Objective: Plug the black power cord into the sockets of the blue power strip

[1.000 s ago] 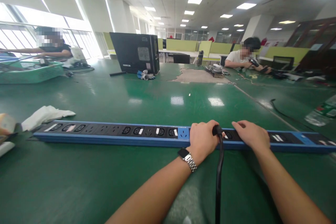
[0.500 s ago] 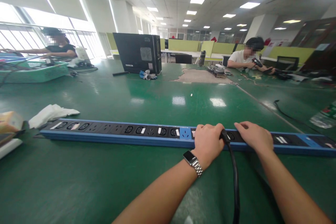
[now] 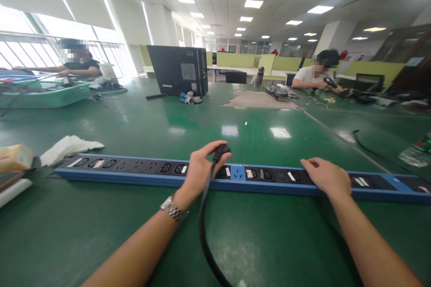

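A long blue-edged power strip point(image 3: 141, 180) with black sockets and two blue sections lies across the table in front of me. My left hand point(image 3: 198, 166), with a metal watch at the wrist, is closed on a black power plug point(image 3: 222, 149) held above the strip, left of its middle blue socket. From the plug a thick black cable point(image 3: 202, 228) hangs down toward me. My right hand point(image 3: 328, 177) lies over the strip's right part, fingers curled round it; the fingertips behind the strip are partly hidden.
Beyond the strip stand a black computer case point(image 3: 178, 71) and a pair of gloves point(image 3: 191, 97). At left are a crumpled white tissue point(image 3: 69, 148) and a green basket point(image 3: 54, 97). A plastic bottle point(image 3: 415, 154) lies far right. Two people point(image 3: 79, 60) point(image 3: 311, 76) sit across the table.
My left hand has pulled the plug out of a socket near my right hand and moved it left and up. The cable swung left with it. My right hand stays in place.
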